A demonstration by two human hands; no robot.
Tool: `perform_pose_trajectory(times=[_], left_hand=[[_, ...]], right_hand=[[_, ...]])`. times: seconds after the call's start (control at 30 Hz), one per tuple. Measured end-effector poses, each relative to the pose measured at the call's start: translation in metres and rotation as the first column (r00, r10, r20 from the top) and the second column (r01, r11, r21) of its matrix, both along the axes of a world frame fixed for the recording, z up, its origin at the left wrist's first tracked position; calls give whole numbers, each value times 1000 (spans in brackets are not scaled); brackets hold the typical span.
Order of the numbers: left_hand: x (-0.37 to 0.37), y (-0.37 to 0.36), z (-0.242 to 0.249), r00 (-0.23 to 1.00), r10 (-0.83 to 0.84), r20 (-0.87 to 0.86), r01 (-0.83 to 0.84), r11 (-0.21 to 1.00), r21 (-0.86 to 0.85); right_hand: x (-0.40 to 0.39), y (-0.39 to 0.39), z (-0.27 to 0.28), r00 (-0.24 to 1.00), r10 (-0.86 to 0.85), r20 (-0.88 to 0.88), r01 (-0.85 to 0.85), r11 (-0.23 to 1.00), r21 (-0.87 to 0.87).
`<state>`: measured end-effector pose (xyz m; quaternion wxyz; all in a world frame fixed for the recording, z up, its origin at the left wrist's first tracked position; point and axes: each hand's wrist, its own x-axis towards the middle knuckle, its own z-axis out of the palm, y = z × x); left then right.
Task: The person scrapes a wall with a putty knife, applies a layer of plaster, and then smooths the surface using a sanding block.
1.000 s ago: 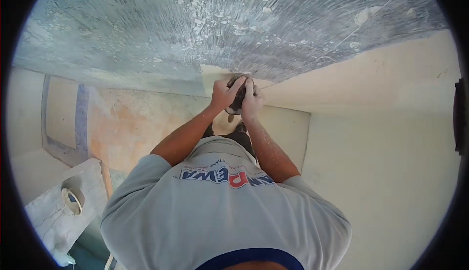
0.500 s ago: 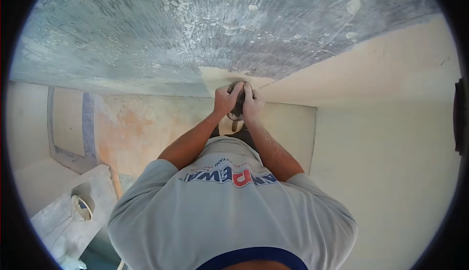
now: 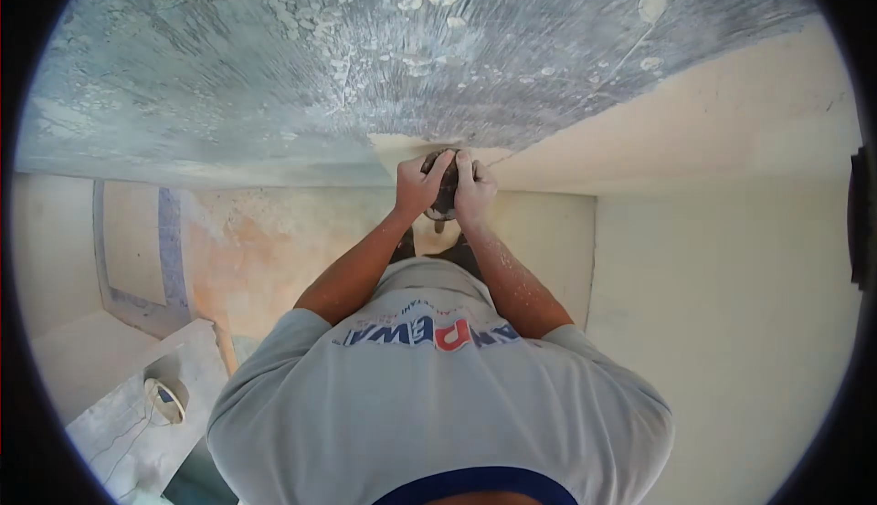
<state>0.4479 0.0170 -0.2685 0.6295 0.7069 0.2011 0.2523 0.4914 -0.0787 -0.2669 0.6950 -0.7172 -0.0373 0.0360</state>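
Both of my hands are at the middle of the view, close to the wall (image 3: 256, 76) in front of me. Between them is a dark, rounded tool (image 3: 444, 200) with pale smears and a short stub towards my body; I cannot tell its exact kind. My left hand (image 3: 417, 185) is closed around its left side, thumb pointing up along it. Gripping the opposite side is my right hand (image 3: 474, 194), dusted with white powder. The tool's far end overlaps a pale patch (image 3: 391, 148) at the bottom of the wall's rough grey-blue surface.
Blue-grey coating with white flakes covers much of the wall, beside a smooth beige band (image 3: 703, 103) at right. At lower left, a grey ledge (image 3: 196, 359) bears a round pale-rimmed container (image 3: 165, 402). A patterned blue strip (image 3: 172, 245) runs along the left. Stained flooring (image 3: 265, 240) lies below.
The view has shifted slightly, so the ledge and container sit a little lower and further right. Both hands keep hold of the dark tool, nearly in the same place.
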Motion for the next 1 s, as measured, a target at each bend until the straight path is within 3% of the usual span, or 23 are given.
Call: perform_pose_trajectory(times=[0.07, 0.17, 0.2, 0.23, 0.3, 0.33, 0.4, 0.43, 0.47, 0.53, 0.57, 0.6, 0.63, 0.7, 0.73, 0.77, 0.83, 0.9, 0.93, 1.0], left_hand=[[-12, -12, -3, 999, 38, 13, -37, 999, -26], [-3, -8, -16, 995, 82, -59, -82, 997, -3], [3, -4, 9, 999, 48, 2, -48, 999, -6], [2, 0, 14, 1000, 10, -20, -9, 1000, 17], [-5, -3, 2, 988, 25, -150, -22, 1000, 22], [2, -3, -3, 990, 21, -141, -17, 999, 34], [-6, -14, -10, 995, 45, 85, -50, 997, 55], [-7, -12, -10, 999, 40, 6, -40, 997, 69], [-2, -8, -9, 999, 44, -7, -43, 997, 56], [1, -1, 15, 997, 3, -76, -2, 1000, 22], [-8, -5, 14, 994, 11, -113, -8, 1000, 23], [-7, -5, 16, 992, 19, -125, -15, 999, 38], [-6, -10, 6, 999, 42, -27, -41, 998, 44], [-5, -14, -16, 999, 37, -40, -36, 999, 23], [-4, -14, -13, 997, 60, -53, -60, 998, 3], [0, -7, -9, 979, 51, -196, -61, 997, -44], [4, -2, 11, 1000, 15, 19, -16, 999, 44], [-1, -1, 5, 1000, -3, 0, 3, 999, 43], [-6, -5, -3, 1000, 2, -19, -1, 999, 48], [-12, -9, -10, 999, -10, -33, 13, 997, 73]], right_hand=[[-10, -17, -23, 1000, 17, 9, -15, 991, -134], [-5, -7, -2, 1000, -4, 21, 7, 989, -149], [1, 5, 10, 1000, -3, 26, 0, 994, 110], [-6, -2, 8, 1000, -11, 13, 9, 995, 103], [-4, -8, 9, 1000, 15, 18, -14, 996, -84], [-4, -13, -4, 999, 32, -28, -35, 992, -119], [-9, -17, -21, 998, 18, -54, -26, 989, -145], [-8, -16, -21, 998, 14, -66, -25, 985, -171], [-1, -13, -21, 998, 1, -66, -12, 986, -166], [2, -4, 15, 999, 8, 43, -10, 999, 50], [-2, -8, 19, 1000, 26, -3, -26, 999, 28], [-1, -10, 13, 1000, 17, 4, -17, 999, 40], [-3, -16, -3, 999, 36, 19, -35, 997, -71], [-5, -26, -70, 998, 20, 55, -8, 977, -215], [-3, -15, -46, 994, -25, 110, 36, 995, -98], [2, -2, -21, 984, -73, 164, 70, 997, 25], [-3, -2, -12, 989, -80, 123, 70, 994, 85], [-5, -9, -11, 996, -24, 86, 33, 994, -104], [-6, -14, -20, 996, -31, 83, 39, 995, -97], [-12, -22, -26, 997, 51, -62, -63, 972, -225]])
